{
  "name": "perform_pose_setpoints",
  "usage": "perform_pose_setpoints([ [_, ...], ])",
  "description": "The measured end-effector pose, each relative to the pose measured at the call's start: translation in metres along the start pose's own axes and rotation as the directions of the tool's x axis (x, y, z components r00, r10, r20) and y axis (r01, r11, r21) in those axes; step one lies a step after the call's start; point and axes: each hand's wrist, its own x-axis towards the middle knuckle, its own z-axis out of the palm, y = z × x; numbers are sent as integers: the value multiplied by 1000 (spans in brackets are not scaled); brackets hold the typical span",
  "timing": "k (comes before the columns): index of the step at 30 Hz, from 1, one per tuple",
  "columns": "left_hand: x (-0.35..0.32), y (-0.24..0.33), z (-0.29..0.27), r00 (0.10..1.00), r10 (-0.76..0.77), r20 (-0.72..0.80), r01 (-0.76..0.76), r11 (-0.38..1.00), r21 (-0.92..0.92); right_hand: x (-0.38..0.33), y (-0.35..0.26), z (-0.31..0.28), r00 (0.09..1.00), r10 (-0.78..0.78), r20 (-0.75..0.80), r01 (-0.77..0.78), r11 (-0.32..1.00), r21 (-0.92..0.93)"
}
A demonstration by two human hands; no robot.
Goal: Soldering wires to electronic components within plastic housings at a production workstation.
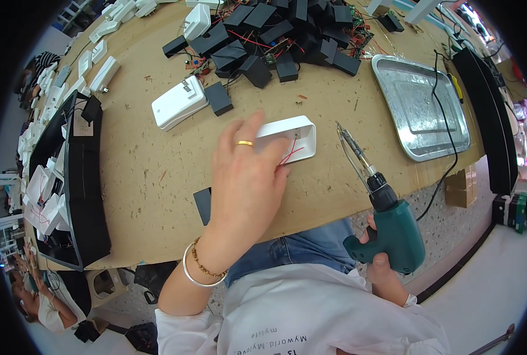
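Observation:
My left hand [242, 177], with a gold ring, is closed over the near side of a white plastic casing [306, 131] on the table. Inside the casing's open cavity show thin red wires. My right hand [380, 269] is wrapped round the handle of a green pistol-shaped soldering gun [398, 232]. Its metal tip, with a thin tube beside it, points up and left, to the right of the casing and apart from it. A flat black block [203, 206] lies partly hidden behind my left wrist. Beyond the left hand sit a white plug adapter [177, 105] and a dark block [219, 98].
A heap of black blocks [257, 71] with wires and circuit boards covers the table's far middle. At the right lies a metal tray [416, 139], crossed by a black cable. A black bin [89, 201] of white casings stands left. Another person [56, 302] works at lower left.

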Motion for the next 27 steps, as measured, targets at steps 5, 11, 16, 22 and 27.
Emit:
perform_pose_setpoints([
  [5, 3, 1, 7, 993, 115, 21, -116, 991, 68, 0, -1, 0, 1000, 17, 1, -17, 1000, -4],
  [11, 2, 4, 1, 996, 90, 21, -92, 980, 179, 1, 1, -3, 1000, -10, 0, 10, 1000, -19],
  [16, 1, 3, 5, 994, 110, -16, -104, 972, 210, 3, -3, -1, 1000, -25, 3, 25, 999, -25],
  [22, 0, 1, 11, 996, 79, -30, -75, 989, 124, 1, 1, -3, 1000, -18, -3, 18, 1000, -20],
  [27, 3, 1, 15, 997, 63, -47, -59, 996, 71, 1, 3, -7, 1000, 0, 8, 0, 1000, -7],
])
